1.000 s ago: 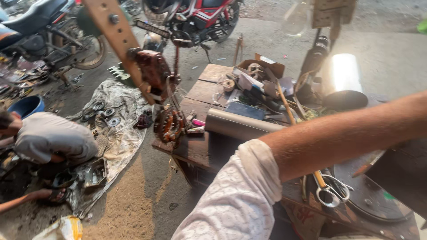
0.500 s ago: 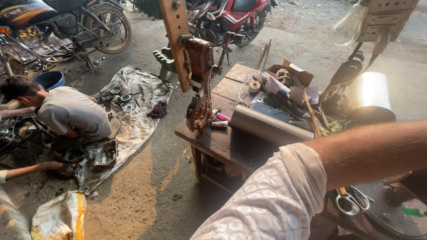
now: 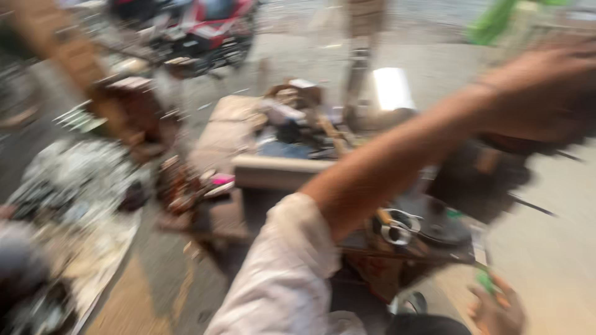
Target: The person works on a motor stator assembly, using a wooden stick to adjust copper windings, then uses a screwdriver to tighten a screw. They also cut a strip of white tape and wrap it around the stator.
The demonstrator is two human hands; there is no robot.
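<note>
As frame blurs, left hand (image 3: pixel 546 87) raised over workbench (image 3: pixel 248 167), grip unreadable; right hand (image 3: pixel 496 307) pinching green object (image 3: pixel 485 280)

Motion-blurred workbench (image 3: pixel 248 167); raised hand (image 3: pixel 546 87) smeared, its grip unreadable.

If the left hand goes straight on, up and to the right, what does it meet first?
Probably nothing visible: the left hand reaches the picture's right edge. Blur hides depth; a green thing sits above it, leftward.
</note>
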